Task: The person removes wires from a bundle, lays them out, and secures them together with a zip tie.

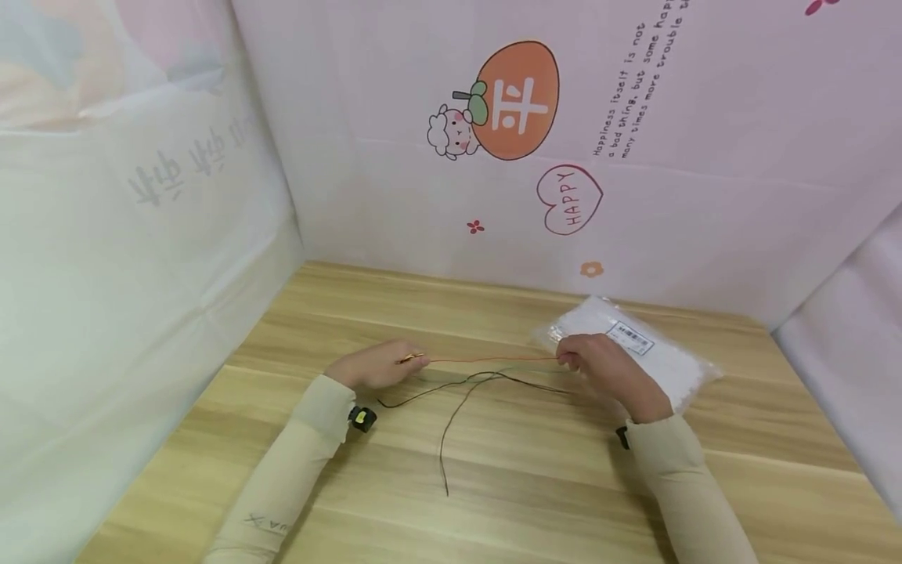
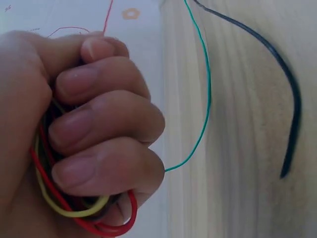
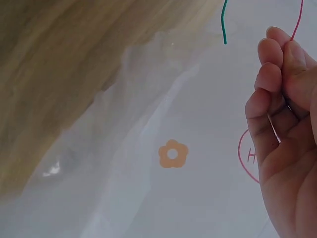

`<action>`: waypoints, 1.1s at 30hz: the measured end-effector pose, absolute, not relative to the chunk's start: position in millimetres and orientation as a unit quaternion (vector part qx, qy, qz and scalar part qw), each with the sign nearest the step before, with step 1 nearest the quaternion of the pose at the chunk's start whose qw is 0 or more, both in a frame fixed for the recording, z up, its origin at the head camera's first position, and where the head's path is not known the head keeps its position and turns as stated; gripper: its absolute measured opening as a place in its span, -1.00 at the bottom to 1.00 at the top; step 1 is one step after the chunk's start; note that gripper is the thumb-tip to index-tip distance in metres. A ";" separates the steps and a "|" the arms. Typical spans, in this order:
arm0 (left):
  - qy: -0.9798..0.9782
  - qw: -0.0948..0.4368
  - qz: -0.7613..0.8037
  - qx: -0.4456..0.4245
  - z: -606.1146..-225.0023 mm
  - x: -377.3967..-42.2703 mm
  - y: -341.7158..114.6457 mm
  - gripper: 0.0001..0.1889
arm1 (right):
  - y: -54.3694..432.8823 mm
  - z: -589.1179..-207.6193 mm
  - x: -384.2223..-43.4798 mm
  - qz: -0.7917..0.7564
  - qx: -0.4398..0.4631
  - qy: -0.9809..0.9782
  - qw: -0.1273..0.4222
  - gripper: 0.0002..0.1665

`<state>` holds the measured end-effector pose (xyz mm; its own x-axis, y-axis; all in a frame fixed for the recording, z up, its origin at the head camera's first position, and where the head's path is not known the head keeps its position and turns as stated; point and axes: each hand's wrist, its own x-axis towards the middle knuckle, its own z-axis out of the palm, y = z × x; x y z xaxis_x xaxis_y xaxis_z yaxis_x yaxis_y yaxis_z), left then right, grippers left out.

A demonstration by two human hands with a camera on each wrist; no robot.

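Note:
My left hand [image 1: 384, 365] is at the left of the table, its fingers curled round a bundle of thin wires [image 2: 124, 229]. Red and yellow loops show below the fist in the left wrist view; darker strands are partly hidden in the palm. From this hand a red wire [image 1: 493, 359] runs nearly straight across to my right hand [image 1: 604, 366], which pinches it between thumb and fingertips. A green wire [image 2: 208, 89] also comes out of the left fist and bows loosely. Black wires [image 1: 447, 435] trail between the hands, one curving towards the front.
A clear plastic packet [image 1: 669, 372] with white contents and a barcode label [image 1: 630, 338] lies beside and behind the right hand. The wood-grain table [image 1: 493, 525] is bordered by a printed white curtain [image 1: 380, 196] at the back and sides.

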<state>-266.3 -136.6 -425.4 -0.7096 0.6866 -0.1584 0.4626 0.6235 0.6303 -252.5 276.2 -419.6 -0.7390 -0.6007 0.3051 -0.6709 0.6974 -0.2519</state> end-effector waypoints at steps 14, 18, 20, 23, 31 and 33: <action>0.878 0.169 0.295 0.338 -415.8 -269.5 -160.1 -0.62 | 296.3 -421.5 -256.3 0.168 0.316 -0.930 0.087 -0.64; 0.879 0.165 0.282 0.347 -412.2 -268.6 -164.0 -0.60 | 301.0 -419.9 -256.6 0.169 0.317 -0.930 0.079 -0.66; 0.881 0.170 0.270 0.349 -411.3 -268.3 -163.8 -0.59 | 301.2 -418.8 -256.0 0.170 0.321 -0.928 0.078 -0.65; 0.891 0.176 0.238 0.344 -410.5 -267.9 -164.0 -0.57 | 300.0 -418.3 -254.9 0.175 0.329 -0.924 0.083 -0.63; 0.922 0.188 0.183 0.285 -411.5 -264.9 -166.0 -0.61 | 286.3 -420.8 -253.2 0.184 0.351 -0.915 0.074 -0.63; 0.926 0.188 0.179 0.275 -412.2 -264.3 -166.4 -0.63 | 282.1 -421.1 -252.2 0.178 0.351 -0.916 0.072 -0.66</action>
<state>-264.3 -166.4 -412.2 -0.7783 0.5761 -0.2498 0.4411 0.7847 0.4356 -252.2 282.1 -421.1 -0.7426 -0.6182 0.2576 -0.6697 0.6895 -0.2759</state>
